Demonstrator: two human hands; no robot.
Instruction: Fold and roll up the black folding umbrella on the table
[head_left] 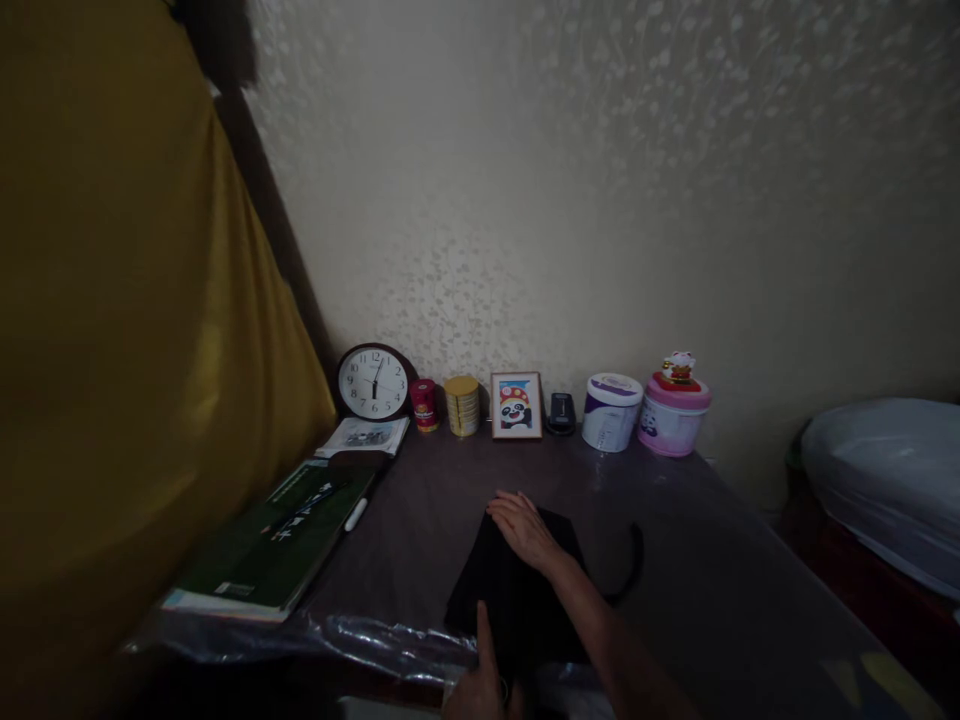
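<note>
Dim overall, the wall (420, 200) palest near the middle; glare streaks the plastic cover (382, 640)

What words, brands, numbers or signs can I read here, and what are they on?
"2" through "10", and "12": clock face; its "1" and "11" are less clear.
Green book: large white characters, too blurred to read.
Red tin, dark object and white-and-purple tub: print too small or blurred.
Framed picture: lettering too small.
No brand can be read with certainty.
</note>
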